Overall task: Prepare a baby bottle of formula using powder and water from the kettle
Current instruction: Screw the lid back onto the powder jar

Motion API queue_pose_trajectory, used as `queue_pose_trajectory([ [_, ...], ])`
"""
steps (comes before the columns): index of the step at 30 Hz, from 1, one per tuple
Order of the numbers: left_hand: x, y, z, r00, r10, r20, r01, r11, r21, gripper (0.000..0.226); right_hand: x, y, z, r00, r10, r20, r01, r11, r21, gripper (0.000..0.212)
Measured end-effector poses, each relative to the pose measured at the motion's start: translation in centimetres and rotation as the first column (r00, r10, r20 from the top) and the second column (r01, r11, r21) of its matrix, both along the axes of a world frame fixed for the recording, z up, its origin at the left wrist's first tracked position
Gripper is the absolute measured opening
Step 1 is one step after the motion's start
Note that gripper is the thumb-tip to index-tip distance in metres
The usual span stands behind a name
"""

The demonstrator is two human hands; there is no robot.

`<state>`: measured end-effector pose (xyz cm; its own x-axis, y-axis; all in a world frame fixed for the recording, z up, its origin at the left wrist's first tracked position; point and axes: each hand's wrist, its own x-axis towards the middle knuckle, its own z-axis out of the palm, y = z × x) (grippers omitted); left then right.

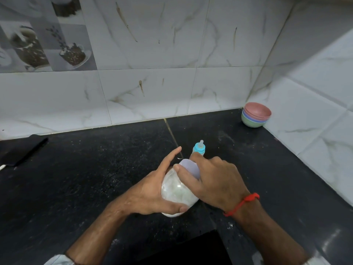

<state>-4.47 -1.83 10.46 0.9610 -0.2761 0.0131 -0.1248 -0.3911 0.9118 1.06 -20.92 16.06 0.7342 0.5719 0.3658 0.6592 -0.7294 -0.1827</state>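
A clear jar of white powder [176,190] is tilted above the black counter [95,169], near its front. My left hand [152,194] holds the jar's body from the left, thumb under it, index finger stretched out. My right hand [214,180] grips the jar's pale lilac lid [190,166] from above. Just behind my hands stands the baby bottle [199,149] with its blue collar and clear teat; its body is hidden by my right hand. No kettle is in view.
A stack of coloured bowls [256,114] sits in the far right corner against the tiled wall [152,83]. A dark flat object [23,150] lies at the left edge of the counter. A dark recess [191,249] opens at the counter's front.
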Motion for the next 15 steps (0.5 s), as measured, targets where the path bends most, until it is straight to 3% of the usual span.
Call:
queue_pose_trajectory([
  [2,0.0,0.0,-0.1,0.999,0.032,0.015,-0.032,0.999,-0.001,0.135,0.2,0.0,-0.4,0.999,0.031,0.013,-0.032,0.999,0.038,0.075],
  [7,0.1,0.7,0.5,0.998,0.022,0.061,-0.020,0.999,-0.037,0.135,2.0,-1.1,-0.9,0.916,0.385,0.107,-0.388,0.922,0.000,0.070],
  [11,0.2,-0.6,0.6,0.991,0.085,0.099,-0.090,0.995,0.041,0.139,2.8,-0.7,-2.1,0.908,0.359,0.218,-0.381,0.922,0.069,0.057],
  [15,0.6,-0.7,0.7,0.973,0.158,0.166,-0.191,0.960,0.207,0.139,2.3,0.5,-3.1,0.950,0.203,0.236,-0.239,0.962,0.135,0.060],
])
